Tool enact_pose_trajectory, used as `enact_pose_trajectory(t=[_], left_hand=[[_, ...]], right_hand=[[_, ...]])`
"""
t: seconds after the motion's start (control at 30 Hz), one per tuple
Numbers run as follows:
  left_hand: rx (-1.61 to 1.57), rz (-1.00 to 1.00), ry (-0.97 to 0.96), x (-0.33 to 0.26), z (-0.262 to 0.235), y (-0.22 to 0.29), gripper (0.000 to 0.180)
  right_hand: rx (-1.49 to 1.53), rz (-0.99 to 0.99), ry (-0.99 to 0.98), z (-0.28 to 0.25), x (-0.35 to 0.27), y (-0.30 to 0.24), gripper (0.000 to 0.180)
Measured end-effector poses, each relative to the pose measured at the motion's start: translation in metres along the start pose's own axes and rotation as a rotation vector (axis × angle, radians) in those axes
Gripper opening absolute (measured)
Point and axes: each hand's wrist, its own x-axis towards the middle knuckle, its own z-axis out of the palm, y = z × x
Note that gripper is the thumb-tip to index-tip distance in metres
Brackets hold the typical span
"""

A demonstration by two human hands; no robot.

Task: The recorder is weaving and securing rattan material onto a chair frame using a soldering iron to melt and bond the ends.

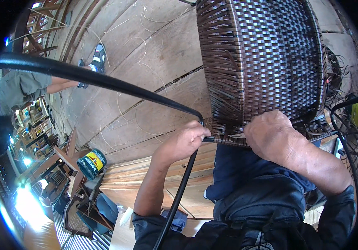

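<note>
Green tub (pixel 83 168), contents hidden, sits beyond left hand (pixel 186 141).

I count two bare hands up close: one left hand (pixel 186 142), one right hand (pixel 272 137). One wicker piece (pixel 281 58). One pale sliver (pixel 237 136) by the right hand. Black bars: two on the left, one upper bar (pixel 104 80) and one lower bar (pixel 183 179); those on the right overlap, no firm count. Two paint cans (pixel 92 164), the second partly hidden at far right. One other person (pixel 22 87), two sandals (pixel 99 59). Loose strands (pixel 144 52) on the floor: several, too tangled to total.
</note>
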Motion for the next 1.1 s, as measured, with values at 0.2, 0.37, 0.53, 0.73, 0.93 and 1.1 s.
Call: enact_pose_trajectory(t=[0.2,0.37,0.53,0.73,0.93,1.1], left_hand=[[-0.066,-0.010,-0.007,0.005,-0.001,-0.003,0.024],[-0.213,-0.140,-0.032,0.008,-0.001,-0.003,0.023],[-0.282,-0.161,-0.028,0.006,0.000,-0.007,0.022],[-0.289,-0.168,-0.017,0.004,0.001,-0.005,0.019],[-0.294,-0.208,-0.018,0.003,0.002,-0.004,0.022],[-0.274,-0.177,0.056,0.000,0.005,-0.009,0.021]], right_hand=[[0.022,0.051,-0.146,-0.009,0.000,0.001,0.020],[0.015,-0.032,-0.053,-0.009,0.006,0.004,0.018],[-0.071,-0.096,-0.081,-0.013,0.017,-0.004,0.017],[-0.195,-0.143,-0.126,-0.019,0.031,-0.020,0.019],[-0.258,-0.115,-0.234,-0.030,0.047,-0.030,0.019],[-0.293,-0.154,-0.178,-0.033,0.050,-0.028,0.020]])
